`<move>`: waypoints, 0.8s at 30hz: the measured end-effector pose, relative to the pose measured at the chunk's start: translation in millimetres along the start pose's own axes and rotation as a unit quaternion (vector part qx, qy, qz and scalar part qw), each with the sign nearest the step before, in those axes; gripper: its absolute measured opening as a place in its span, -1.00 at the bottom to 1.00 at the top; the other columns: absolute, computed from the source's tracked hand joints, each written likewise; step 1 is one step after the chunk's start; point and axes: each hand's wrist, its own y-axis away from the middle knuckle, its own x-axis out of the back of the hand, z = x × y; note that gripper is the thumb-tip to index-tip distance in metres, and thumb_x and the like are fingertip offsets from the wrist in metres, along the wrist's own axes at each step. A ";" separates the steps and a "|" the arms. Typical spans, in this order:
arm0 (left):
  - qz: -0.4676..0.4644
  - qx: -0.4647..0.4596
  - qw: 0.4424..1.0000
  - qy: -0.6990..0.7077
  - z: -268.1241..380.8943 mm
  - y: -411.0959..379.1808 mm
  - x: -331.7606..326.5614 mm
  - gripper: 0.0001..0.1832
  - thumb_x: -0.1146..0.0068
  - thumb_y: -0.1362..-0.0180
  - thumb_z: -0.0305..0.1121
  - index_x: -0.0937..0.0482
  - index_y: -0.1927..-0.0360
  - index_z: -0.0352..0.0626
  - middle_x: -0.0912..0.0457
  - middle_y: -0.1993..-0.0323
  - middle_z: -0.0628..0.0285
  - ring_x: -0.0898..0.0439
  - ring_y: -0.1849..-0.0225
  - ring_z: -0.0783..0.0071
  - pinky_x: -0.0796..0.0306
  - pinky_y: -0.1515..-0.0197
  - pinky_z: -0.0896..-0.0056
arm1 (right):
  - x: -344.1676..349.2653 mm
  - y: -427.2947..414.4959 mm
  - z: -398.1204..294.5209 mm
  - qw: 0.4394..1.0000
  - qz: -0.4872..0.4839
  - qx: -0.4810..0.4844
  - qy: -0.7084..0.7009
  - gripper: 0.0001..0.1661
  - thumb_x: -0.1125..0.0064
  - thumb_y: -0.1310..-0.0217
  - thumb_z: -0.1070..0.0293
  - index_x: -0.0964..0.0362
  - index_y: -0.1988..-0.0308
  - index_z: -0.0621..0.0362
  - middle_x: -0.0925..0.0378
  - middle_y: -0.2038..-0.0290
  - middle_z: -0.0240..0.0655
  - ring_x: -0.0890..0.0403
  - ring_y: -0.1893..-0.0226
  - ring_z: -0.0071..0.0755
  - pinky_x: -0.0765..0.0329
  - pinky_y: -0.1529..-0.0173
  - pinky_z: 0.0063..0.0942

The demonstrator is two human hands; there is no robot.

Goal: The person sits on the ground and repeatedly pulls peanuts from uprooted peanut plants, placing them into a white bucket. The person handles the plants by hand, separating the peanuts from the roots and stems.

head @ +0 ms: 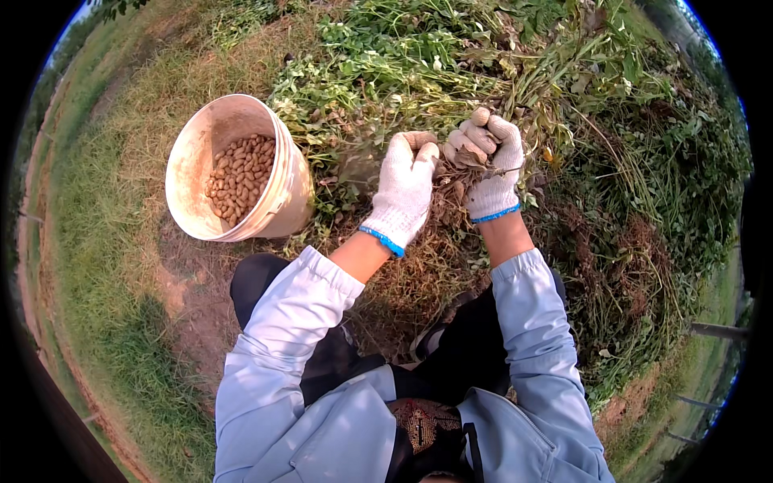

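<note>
My right hand (492, 154), in a white knit glove with a blue cuff, is closed around a bunch of withered peanut plant (462, 175) with dry leaves and thin roots. Close beside it, my left hand (406, 175) wears a matching glove. Its thumb and fingers are curled at the edge of the same bunch; whether anything is pinched between them is hidden. A whitish plastic bucket (181, 175) stands to the left, tilted in view. Inside it lie several unshelled peanuts (241, 175), covering the bottom.
Uprooted green peanut plants (386, 72) lie heaped ahead of me. A larger pile with brown roots (634, 271) spreads along my right side. Grass (109, 241) and bare soil (199, 326) are on the left. My dark-trousered knees are bent below my arms.
</note>
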 end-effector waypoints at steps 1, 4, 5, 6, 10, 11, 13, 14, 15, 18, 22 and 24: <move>0.012 0.001 0.999 0.037 -0.2 0.4 -0.9 -0.77 -0.04 -0.43 -0.44 -0.47 -0.08 -0.30 -0.56 0.11 0.30 -0.50 0.15 0.58 -0.44 -0.01 0.48 | -0.6 -0.9 0.7 1.000 0.000 -0.001 0.002 -0.80 -0.10 -0.30 0.23 -0.56 0.24 0.09 -0.26 0.66 -0.64 -0.26 0.63 -0.60 -0.22 0.50 -0.51; 0.004 -0.001 0.999 0.040 -6.4 -5.0 4.9 -0.76 -0.02 -0.46 -0.38 -0.49 -0.08 -0.31 -0.58 0.14 0.29 -0.51 0.15 0.57 -0.43 -0.02 0.48 | -7.9 -1.1 3.4 1.000 0.010 0.005 -0.002 -0.81 -0.13 -0.29 0.23 -0.53 0.24 0.10 -0.21 0.64 -0.63 -0.22 0.61 -0.61 -0.17 0.53 -0.57; 0.000 0.003 0.999 0.034 -8.2 -6.3 6.0 -0.75 -0.01 -0.47 -0.37 -0.50 -0.08 -0.31 -0.58 0.15 0.28 -0.51 0.15 0.57 -0.44 -0.02 0.47 | -12.2 0.8 4.6 1.000 0.013 -0.002 0.002 -0.81 -0.13 -0.30 0.23 -0.52 0.23 0.11 -0.19 0.64 -0.63 -0.22 0.61 -0.61 -0.16 0.53 -0.57; 0.021 0.010 1.000 0.000 7.6 1.2 -1.0 -0.74 0.01 -0.46 -0.28 -0.52 0.01 -0.28 -0.59 0.22 0.29 -0.51 0.21 0.59 -0.44 0.10 0.48 | -16.2 3.5 4.7 1.000 0.017 -0.008 0.007 -0.80 -0.13 -0.30 0.22 -0.52 0.23 0.11 -0.17 0.64 -0.63 -0.21 0.61 -0.61 -0.16 0.53 -0.57; 0.032 0.050 0.992 -0.107 10.2 -18.4 11.8 -0.72 0.00 -0.38 -0.17 -0.51 0.20 -0.21 -0.57 0.41 0.32 -0.45 0.45 0.62 -0.37 0.39 0.48 | -22.8 11.5 13.4 0.995 0.061 -0.008 0.075 -0.76 -0.14 -0.33 0.17 -0.48 0.25 0.12 -0.11 0.61 -0.63 -0.17 0.59 -0.59 -0.17 0.49 -0.53; 0.007 0.089 0.991 -0.096 15.6 -20.8 15.8 -0.72 0.03 -0.41 -0.17 -0.49 0.28 -0.18 -0.57 0.43 0.31 -0.42 0.54 0.58 -0.36 0.47 0.47 | -18.2 12.0 12.4 0.994 0.058 -0.010 0.092 -0.75 -0.15 -0.34 0.16 -0.47 0.25 0.12 -0.12 0.59 -0.62 -0.17 0.57 -0.59 -0.17 0.46 -0.52; 0.084 0.050 0.994 -0.058 33.5 -34.7 28.5 -0.70 0.07 -0.46 -0.15 -0.46 0.30 -0.14 -0.58 0.43 0.29 -0.43 0.59 0.54 -0.34 0.52 0.48 | -25.5 11.5 8.9 0.984 0.105 0.035 0.137 -0.72 -0.17 -0.38 0.13 -0.47 0.25 0.12 -0.14 0.55 -0.60 -0.18 0.52 -0.58 -0.19 0.41 -0.54; 0.096 0.024 0.994 -0.039 45.4 -41.4 46.1 -0.70 0.08 -0.48 -0.14 -0.45 0.28 -0.13 -0.57 0.43 0.29 -0.46 0.56 0.54 -0.34 0.51 0.49 | -27.6 11.5 7.5 0.977 0.130 0.057 0.158 -0.70 -0.18 -0.40 0.11 -0.47 0.24 0.12 -0.15 0.53 -0.59 -0.18 0.50 -0.58 -0.20 0.39 -0.54; 0.108 -0.003 0.994 -0.020 57.9 -49.5 70.8 -0.71 0.09 -0.49 -0.13 -0.43 0.27 -0.11 -0.57 0.42 0.30 -0.48 0.53 0.53 -0.34 0.50 0.51 | -27.7 10.7 3.6 0.972 0.138 0.077 0.176 -0.63 -0.20 -0.44 0.02 -0.48 0.21 0.12 -0.17 0.48 -0.57 -0.19 0.45 -0.57 -0.22 0.34 -0.56; 0.183 -0.025 0.918 0.350 72.4 -76.9 152.1 -0.67 0.10 -0.48 -0.17 -0.50 0.03 -0.26 -0.65 0.22 0.17 -0.56 0.38 0.44 -0.40 0.46 0.47 | -20.0 5.5 -11.5 0.983 0.140 0.051 0.108 -0.59 -0.18 -0.48 -0.04 -0.51 0.13 0.12 -0.26 0.44 -0.56 -0.32 0.43 -0.55 -0.34 0.33 -0.51; 0.271 -0.008 0.782 0.562 96.1 -79.4 192.0 -0.53 0.14 -0.52 -0.12 -0.48 -0.14 -0.39 -0.68 0.05 0.04 -0.61 0.28 0.26 -0.56 0.33 0.34 | -35.9 10.3 -20.6 0.944 0.260 0.025 0.204 -0.61 -0.20 -0.45 -0.06 -0.54 0.12 0.04 -0.51 0.34 -0.51 -0.60 0.30 -0.45 -0.62 0.33 -0.24; 0.217 -0.007 0.846 0.486 75.6 -79.2 191.8 -0.56 0.11 -0.53 -0.10 -0.50 -0.09 -0.35 -0.68 0.07 0.05 -0.60 0.28 0.30 -0.55 0.32 0.36 | -24.6 2.2 -20.1 0.923 0.301 0.032 0.238 -0.61 -0.21 -0.44 -0.09 -0.56 0.13 0.00 -0.53 0.33 -0.49 -0.61 0.30 -0.43 -0.60 0.36 -0.21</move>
